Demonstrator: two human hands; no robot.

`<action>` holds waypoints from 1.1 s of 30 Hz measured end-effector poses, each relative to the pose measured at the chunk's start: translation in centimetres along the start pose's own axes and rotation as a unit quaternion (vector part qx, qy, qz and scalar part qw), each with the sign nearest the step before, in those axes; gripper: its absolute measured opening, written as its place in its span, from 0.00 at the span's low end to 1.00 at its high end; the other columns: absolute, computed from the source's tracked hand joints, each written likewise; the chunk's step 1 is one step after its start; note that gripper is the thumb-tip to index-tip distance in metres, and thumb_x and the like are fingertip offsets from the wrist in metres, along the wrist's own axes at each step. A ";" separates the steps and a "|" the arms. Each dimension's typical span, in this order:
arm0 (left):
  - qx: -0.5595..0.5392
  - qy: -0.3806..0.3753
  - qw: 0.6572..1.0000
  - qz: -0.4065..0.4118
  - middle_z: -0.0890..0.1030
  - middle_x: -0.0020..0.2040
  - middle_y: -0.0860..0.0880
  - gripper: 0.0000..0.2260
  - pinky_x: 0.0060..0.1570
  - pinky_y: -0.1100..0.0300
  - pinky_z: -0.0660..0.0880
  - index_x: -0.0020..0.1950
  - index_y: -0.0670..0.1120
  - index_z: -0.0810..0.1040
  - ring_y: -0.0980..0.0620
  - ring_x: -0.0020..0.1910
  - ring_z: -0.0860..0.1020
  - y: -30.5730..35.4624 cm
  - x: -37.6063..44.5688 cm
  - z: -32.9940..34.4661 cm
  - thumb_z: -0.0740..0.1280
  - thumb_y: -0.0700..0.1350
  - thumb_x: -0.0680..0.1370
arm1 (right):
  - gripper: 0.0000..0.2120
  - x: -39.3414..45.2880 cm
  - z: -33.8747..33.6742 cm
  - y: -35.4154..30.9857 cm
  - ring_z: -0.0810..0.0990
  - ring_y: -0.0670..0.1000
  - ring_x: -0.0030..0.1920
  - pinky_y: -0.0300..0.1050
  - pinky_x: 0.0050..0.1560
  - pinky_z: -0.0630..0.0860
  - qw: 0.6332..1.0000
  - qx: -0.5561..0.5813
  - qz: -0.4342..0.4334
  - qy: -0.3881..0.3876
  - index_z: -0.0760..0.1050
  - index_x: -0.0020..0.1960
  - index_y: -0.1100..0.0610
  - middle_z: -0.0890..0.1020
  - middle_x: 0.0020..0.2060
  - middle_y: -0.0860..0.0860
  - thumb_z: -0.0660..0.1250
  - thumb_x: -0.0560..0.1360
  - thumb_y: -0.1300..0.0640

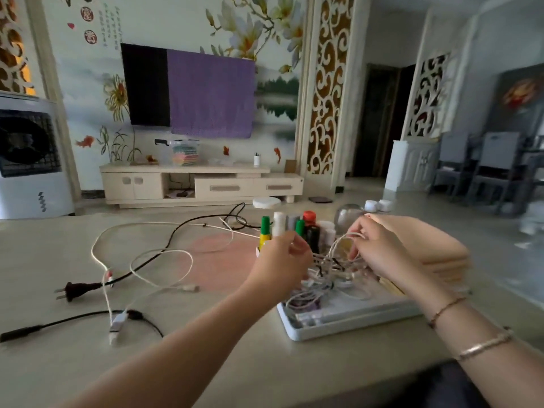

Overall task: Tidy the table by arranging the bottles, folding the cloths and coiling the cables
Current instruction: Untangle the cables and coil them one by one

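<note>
Both hands are raised over a white tray point(297, 331) at the table's right. My right hand point(379, 248) pinches a loop of thin white cable point(338, 245). My left hand point(282, 260) is closed on the same cable's other end. Coiled cables point(321, 278) lie heaped in the tray below. Small bottles point(310, 231) with green, white and red caps stand grouped behind my hands. Folded beige cloths point(447, 254) are stacked at the right. Loose white cables point(164, 260) and a black power cord point(73, 290) sprawl on the left half.
A glass jar point(347, 216) and two small white cups point(378, 205) stand behind the bottles. A black lead point(73, 319) with a white plug point(116, 325) lies near the front left edge. Beyond the table are a TV cabinet point(200, 184) and an air cooler point(32, 160).
</note>
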State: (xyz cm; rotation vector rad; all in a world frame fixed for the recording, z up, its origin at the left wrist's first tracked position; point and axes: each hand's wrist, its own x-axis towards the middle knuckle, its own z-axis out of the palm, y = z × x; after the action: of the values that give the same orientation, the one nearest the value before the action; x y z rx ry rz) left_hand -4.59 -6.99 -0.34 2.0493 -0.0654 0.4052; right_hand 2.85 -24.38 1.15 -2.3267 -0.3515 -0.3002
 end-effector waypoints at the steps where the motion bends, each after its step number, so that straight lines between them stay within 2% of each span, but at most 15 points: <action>1: 0.045 0.009 0.999 0.026 0.80 0.45 0.49 0.02 0.43 0.54 0.80 0.48 0.45 0.76 0.51 0.40 0.80 -0.3 -0.1 0.7 0.65 0.41 0.77 | 0.11 -0.2 0.1 0.7 0.79 0.46 0.32 0.42 0.30 0.74 1.000 -0.024 -0.012 -0.003 0.71 0.41 0.48 0.82 0.33 0.47 0.59 0.77 0.63; 4: 0.166 0.016 0.983 0.082 0.80 0.45 0.51 0.02 0.43 0.52 0.77 0.48 0.47 0.75 0.48 0.43 0.78 -1.7 -0.7 2.8 0.62 0.43 0.77 | 0.12 -1.0 0.7 3.0 0.77 0.41 0.38 0.38 0.39 0.71 0.992 -0.113 -0.052 -0.014 0.69 0.39 0.46 0.78 0.37 0.42 0.65 0.76 0.60; 7: 0.274 0.041 0.951 0.140 0.79 0.48 0.49 0.03 0.42 0.52 0.73 0.49 0.48 0.73 0.46 0.48 0.75 -3.1 -0.7 4.0 0.60 0.43 0.78 | 0.09 -1.3 1.3 4.7 0.75 0.49 0.46 0.48 0.58 0.70 0.980 -0.184 -0.075 0.017 0.72 0.42 0.47 0.73 0.43 0.44 0.70 0.74 0.57; 8: 0.307 0.055 0.936 0.160 0.78 0.50 0.50 0.04 0.44 0.53 0.71 0.50 0.48 0.73 0.46 0.51 0.73 -3.4 -0.6 4.2 0.59 0.44 0.79 | 0.08 -1.4 1.2 4.9 0.74 0.50 0.46 0.49 0.58 0.70 0.981 -0.175 -0.076 0.032 0.72 0.43 0.47 0.72 0.42 0.44 0.71 0.74 0.57; 10: 0.368 0.075 0.909 0.179 0.77 0.52 0.51 0.05 0.49 0.54 0.69 0.51 0.49 0.73 0.46 0.55 0.71 -3.8 -0.3 4.4 0.58 0.45 0.79 | 0.09 -1.6 1.1 5.2 0.73 0.48 0.40 0.45 0.42 0.71 0.983 -0.150 -0.090 0.057 0.71 0.43 0.48 0.71 0.39 0.44 0.72 0.73 0.56; 12: 0.406 0.079 0.893 0.176 0.76 0.54 0.52 0.05 0.52 0.56 0.68 0.53 0.50 0.73 0.47 0.57 0.70 -4.0 0.0 4.5 0.60 0.45 0.79 | 0.10 -1.8 1.1 5.3 0.73 0.47 0.36 0.40 0.30 0.64 0.972 -0.183 -0.130 0.070 0.69 0.44 0.49 0.73 0.38 0.44 0.71 0.74 0.55; 15: 0.431 0.071 0.885 0.160 0.75 0.56 0.51 0.07 0.52 0.57 0.67 0.54 0.50 0.72 0.47 0.58 0.71 -4.0 0.2 4.6 0.61 0.44 0.77 | 0.09 -1.6 1.3 5.1 0.77 0.51 0.38 0.47 0.33 0.71 0.954 -0.221 -0.195 0.051 0.65 0.48 0.51 0.77 0.44 0.47 0.67 0.77 0.56; 19: 0.491 0.042 0.855 0.163 0.75 0.58 0.50 0.14 0.56 0.56 0.67 0.58 0.49 0.71 0.45 0.59 0.71 -3.7 0.4 4.6 0.64 0.41 0.74 | 0.14 -1.1 1.7 5.2 0.78 0.54 0.38 0.54 0.34 0.76 0.930 -0.273 -0.246 -0.002 0.60 0.57 0.49 0.71 0.54 0.48 0.64 0.78 0.58; 22: 0.481 0.001 0.862 0.162 0.75 0.60 0.49 0.13 0.59 0.54 0.67 0.59 0.48 0.72 0.45 0.61 0.71 -3.3 0.3 4.5 0.63 0.44 0.75 | 0.16 -1.3 1.8 5.4 0.75 0.48 0.40 0.41 0.27 0.69 0.900 -0.318 -0.299 0.018 0.65 0.59 0.49 0.71 0.53 0.47 0.68 0.75 0.55; 24: 0.467 -0.006 0.869 0.165 0.75 0.60 0.49 0.12 0.58 0.55 0.67 0.58 0.48 0.73 0.45 0.61 0.71 -3.3 0.1 4.2 0.63 0.43 0.74 | 0.16 -1.7 1.6 5.4 0.75 0.48 0.47 0.35 0.37 0.69 0.884 -0.328 -0.333 0.030 0.71 0.57 0.50 0.74 0.52 0.47 0.72 0.73 0.54; 27: 0.451 0.003 0.879 0.157 0.75 0.58 0.50 0.09 0.56 0.57 0.68 0.54 0.49 0.75 0.47 0.60 0.71 -3.5 -0.2 3.8 0.63 0.41 0.75 | 0.16 -2.4 1.2 5.5 0.77 0.52 0.57 0.47 0.53 0.74 0.862 -0.354 -0.363 0.027 0.78 0.59 0.50 0.79 0.58 0.48 0.73 0.72 0.55; 29: 0.452 -0.001 0.878 0.158 0.75 0.58 0.50 0.09 0.55 0.57 0.68 0.54 0.49 0.76 0.47 0.60 0.71 -3.7 -0.3 3.6 0.63 0.41 0.75 | 0.19 -2.7 1.0 5.8 0.72 0.52 0.68 0.52 0.65 0.68 0.848 -0.383 -0.367 -0.013 0.76 0.66 0.49 0.76 0.66 0.47 0.69 0.75 0.56; 30: 0.451 -0.006 0.878 0.159 0.75 0.58 0.49 0.09 0.56 0.57 0.68 0.55 0.49 0.76 0.47 0.60 0.71 -3.8 -0.4 3.5 0.63 0.41 0.75 | 0.19 -2.8 0.9 6.0 0.66 0.49 0.72 0.50 0.71 0.59 0.851 -0.381 -0.359 -0.032 0.72 0.69 0.48 0.72 0.70 0.45 0.64 0.78 0.54; 32: 0.443 -0.022 0.883 0.155 0.75 0.59 0.49 0.10 0.56 0.57 0.68 0.55 0.48 0.78 0.47 0.60 0.70 -3.8 -0.4 3.2 0.63 0.42 0.75 | 0.20 -2.9 0.9 6.4 0.56 0.45 0.76 0.43 0.72 0.41 0.876 -0.347 -0.331 -0.052 0.66 0.74 0.46 0.65 0.73 0.41 0.55 0.83 0.50; 33: 0.436 -0.029 0.887 0.151 0.75 0.58 0.49 0.11 0.56 0.57 0.68 0.56 0.48 0.78 0.47 0.60 0.70 -3.7 -0.4 3.1 0.63 0.42 0.75 | 0.20 -2.9 0.9 6.3 0.54 0.43 0.76 0.40 0.71 0.37 0.883 -0.338 -0.323 -0.053 0.65 0.74 0.45 0.64 0.74 0.41 0.52 0.83 0.48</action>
State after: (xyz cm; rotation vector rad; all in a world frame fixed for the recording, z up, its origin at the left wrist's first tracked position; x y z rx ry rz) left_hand -3.41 -7.82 -4.98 2.9598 -0.2867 0.6447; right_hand 2.42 -28.47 -4.50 -2.8368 -1.2568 -0.7102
